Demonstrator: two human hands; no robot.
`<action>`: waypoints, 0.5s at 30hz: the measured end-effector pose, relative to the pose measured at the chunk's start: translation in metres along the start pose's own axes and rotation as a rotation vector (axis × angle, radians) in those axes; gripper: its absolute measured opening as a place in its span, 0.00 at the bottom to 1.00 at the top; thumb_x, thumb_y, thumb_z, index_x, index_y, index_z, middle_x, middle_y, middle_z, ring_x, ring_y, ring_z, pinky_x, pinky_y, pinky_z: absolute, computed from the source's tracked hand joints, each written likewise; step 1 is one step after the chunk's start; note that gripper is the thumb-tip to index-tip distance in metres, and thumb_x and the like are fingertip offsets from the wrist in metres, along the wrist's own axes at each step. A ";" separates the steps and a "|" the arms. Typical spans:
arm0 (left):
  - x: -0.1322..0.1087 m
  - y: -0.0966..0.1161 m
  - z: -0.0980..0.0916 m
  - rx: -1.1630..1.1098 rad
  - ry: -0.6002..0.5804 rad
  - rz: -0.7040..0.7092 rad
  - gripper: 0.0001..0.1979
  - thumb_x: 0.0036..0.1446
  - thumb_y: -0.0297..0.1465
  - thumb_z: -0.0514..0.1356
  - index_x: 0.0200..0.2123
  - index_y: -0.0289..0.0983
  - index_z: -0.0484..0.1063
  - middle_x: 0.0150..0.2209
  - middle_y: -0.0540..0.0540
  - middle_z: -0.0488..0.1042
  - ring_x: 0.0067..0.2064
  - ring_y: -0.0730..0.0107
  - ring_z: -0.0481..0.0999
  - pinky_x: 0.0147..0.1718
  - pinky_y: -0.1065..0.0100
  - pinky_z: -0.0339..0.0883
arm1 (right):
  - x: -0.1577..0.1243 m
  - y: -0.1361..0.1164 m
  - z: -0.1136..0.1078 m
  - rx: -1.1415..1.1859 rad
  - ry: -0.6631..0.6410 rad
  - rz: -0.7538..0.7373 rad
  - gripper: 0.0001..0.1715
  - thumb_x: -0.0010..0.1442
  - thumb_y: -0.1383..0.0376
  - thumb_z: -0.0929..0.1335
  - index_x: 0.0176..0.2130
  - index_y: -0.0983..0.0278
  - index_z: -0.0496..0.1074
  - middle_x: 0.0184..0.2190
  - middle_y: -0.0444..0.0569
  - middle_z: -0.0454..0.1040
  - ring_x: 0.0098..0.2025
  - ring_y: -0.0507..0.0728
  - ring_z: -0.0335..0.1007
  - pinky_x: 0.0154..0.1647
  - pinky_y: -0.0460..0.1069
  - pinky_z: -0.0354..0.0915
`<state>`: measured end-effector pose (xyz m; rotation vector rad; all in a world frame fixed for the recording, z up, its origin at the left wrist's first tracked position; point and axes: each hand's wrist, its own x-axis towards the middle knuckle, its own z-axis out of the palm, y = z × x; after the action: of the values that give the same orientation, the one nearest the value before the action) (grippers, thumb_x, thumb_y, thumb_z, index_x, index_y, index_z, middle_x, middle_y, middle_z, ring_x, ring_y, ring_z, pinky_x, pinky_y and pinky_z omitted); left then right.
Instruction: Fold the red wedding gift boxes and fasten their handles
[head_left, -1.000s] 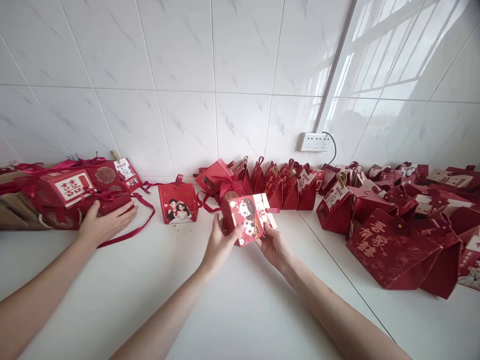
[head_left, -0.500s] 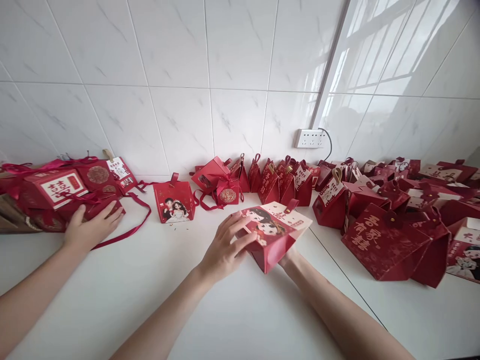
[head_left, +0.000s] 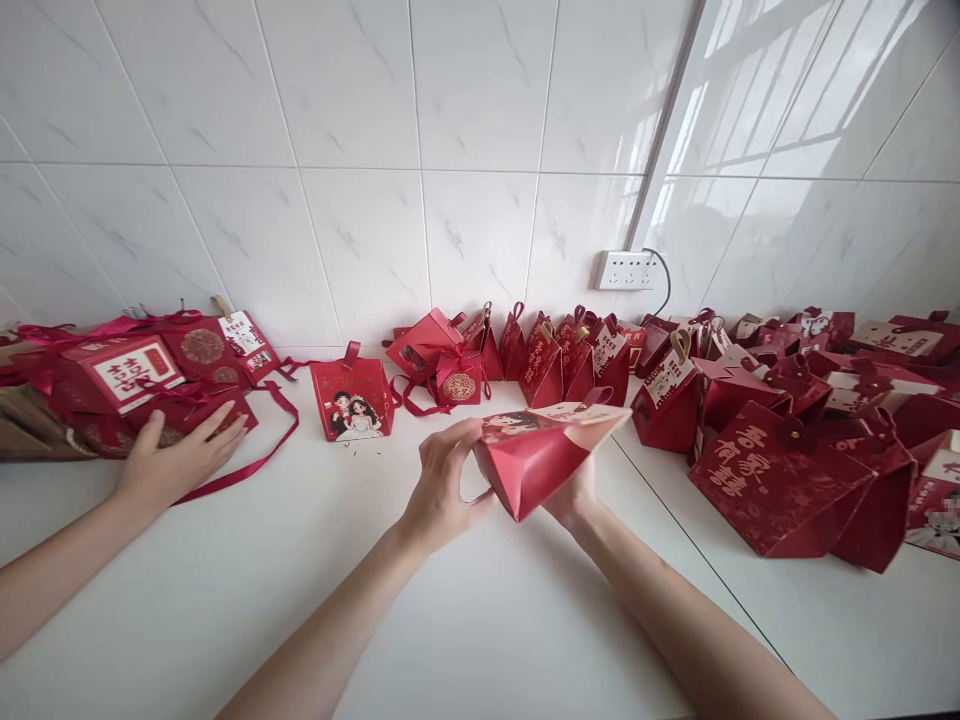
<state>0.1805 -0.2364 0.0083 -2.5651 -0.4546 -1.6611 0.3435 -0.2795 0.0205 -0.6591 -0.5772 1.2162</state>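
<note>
Between my two hands, above the white table, is a red wedding favor box [head_left: 529, 465] with a cream panel and a cartoon figure on top. It is tilted so its folded red side faces me. My left hand [head_left: 446, 485] grips its left edge, thumb beneath and fingers at the top edge. My right hand [head_left: 576, 495] holds it from below and behind on the right, its fingers mostly hidden by the box. Beyond my left hand, a red box with a bride and groom picture [head_left: 351, 400] stands upright on the table.
Another person's hand [head_left: 180, 450] rests against stacked red gift boxes [head_left: 139, 372] at the left, beside a trailing ribbon [head_left: 251, 465]. Several upright boxes [head_left: 541, 362] line the tiled wall. Many more boxes [head_left: 780, 480] crowd the right side. A power strip [head_left: 626, 270] is on the wall.
The box in my hands has tipped, so its top now lies flatter and its red side shows more. My left fingers have shifted from its face to its edge.
</note>
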 end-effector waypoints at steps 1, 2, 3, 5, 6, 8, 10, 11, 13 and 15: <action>0.000 0.001 0.000 -0.061 -0.017 -0.121 0.39 0.51 0.31 0.65 0.62 0.41 0.49 0.54 0.36 0.66 0.58 0.53 0.67 0.55 0.54 0.60 | 0.001 -0.001 0.000 0.048 -0.015 0.015 0.18 0.55 0.50 0.67 0.39 0.59 0.72 0.41 0.47 0.76 0.43 0.60 0.72 0.40 0.54 0.71; 0.001 0.003 0.001 -0.146 -0.037 -0.260 0.40 0.50 0.34 0.66 0.62 0.41 0.49 0.54 0.36 0.66 0.57 0.52 0.67 0.55 0.53 0.60 | 0.002 -0.002 0.000 0.076 -0.023 0.033 0.16 0.53 0.52 0.68 0.39 0.59 0.71 0.40 0.47 0.77 0.42 0.60 0.73 0.39 0.53 0.71; 0.003 0.005 0.001 -0.256 -0.058 -0.420 0.41 0.49 0.37 0.66 0.61 0.41 0.49 0.54 0.36 0.67 0.56 0.52 0.68 0.54 0.53 0.61 | 0.002 -0.002 0.001 0.076 -0.016 0.050 0.16 0.52 0.54 0.69 0.39 0.59 0.71 0.40 0.47 0.77 0.41 0.60 0.73 0.38 0.52 0.71; 0.008 0.006 0.003 -0.526 -0.089 -0.813 0.43 0.47 0.44 0.65 0.61 0.40 0.48 0.52 0.38 0.68 0.53 0.55 0.71 0.51 0.57 0.65 | 0.004 -0.002 0.001 -0.002 0.037 0.048 0.17 0.52 0.55 0.68 0.41 0.60 0.70 0.40 0.47 0.77 0.40 0.59 0.73 0.36 0.51 0.71; 0.011 0.006 0.003 -0.649 -0.108 -1.005 0.42 0.47 0.48 0.63 0.60 0.40 0.49 0.49 0.39 0.70 0.49 0.57 0.73 0.47 0.59 0.67 | 0.004 -0.001 0.001 -0.059 0.072 0.040 0.18 0.53 0.55 0.68 0.42 0.60 0.70 0.40 0.46 0.78 0.39 0.59 0.73 0.34 0.51 0.71; 0.016 0.004 0.003 -0.809 -0.158 -1.290 0.36 0.49 0.54 0.58 0.54 0.38 0.57 0.42 0.41 0.74 0.39 0.61 0.77 0.36 0.63 0.70 | 0.005 0.001 0.000 -0.198 0.126 0.064 0.16 0.54 0.55 0.67 0.41 0.60 0.69 0.34 0.46 0.78 0.33 0.56 0.73 0.30 0.49 0.70; 0.019 0.001 0.002 -0.864 -0.243 -1.413 0.31 0.50 0.57 0.52 0.42 0.36 0.66 0.30 0.44 0.74 0.26 0.66 0.74 0.26 0.66 0.68 | 0.006 0.003 -0.003 -0.311 0.130 0.144 0.13 0.55 0.56 0.65 0.36 0.63 0.69 0.25 0.46 0.75 0.23 0.53 0.69 0.24 0.48 0.69; 0.020 -0.001 0.001 -0.873 -0.290 -1.434 0.31 0.50 0.58 0.51 0.36 0.35 0.68 0.26 0.45 0.73 0.22 0.68 0.72 0.23 0.67 0.66 | 0.006 0.004 -0.004 -0.343 0.120 0.190 0.13 0.56 0.56 0.65 0.34 0.64 0.69 0.21 0.45 0.73 0.19 0.52 0.66 0.21 0.48 0.68; 0.020 -0.004 -0.001 -0.888 -0.347 -1.466 0.30 0.49 0.59 0.51 0.28 0.35 0.68 0.19 0.47 0.69 0.17 0.69 0.68 0.18 0.67 0.64 | 0.007 0.005 -0.005 -0.373 0.106 0.245 0.13 0.55 0.57 0.64 0.30 0.65 0.67 0.16 0.44 0.69 0.13 0.50 0.60 0.15 0.47 0.64; 0.020 -0.005 -0.002 -0.888 -0.344 -1.449 0.29 0.50 0.58 0.52 0.28 0.35 0.68 0.17 0.48 0.69 0.16 0.68 0.68 0.18 0.67 0.64 | 0.008 0.003 -0.004 -0.382 0.114 0.219 0.12 0.54 0.57 0.65 0.28 0.63 0.64 0.14 0.41 0.65 0.11 0.48 0.56 0.10 0.44 0.57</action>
<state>0.1852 -0.2277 0.0264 -3.3329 -2.6047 -1.8464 0.3464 -0.2722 0.0164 -1.1311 -0.6608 1.2724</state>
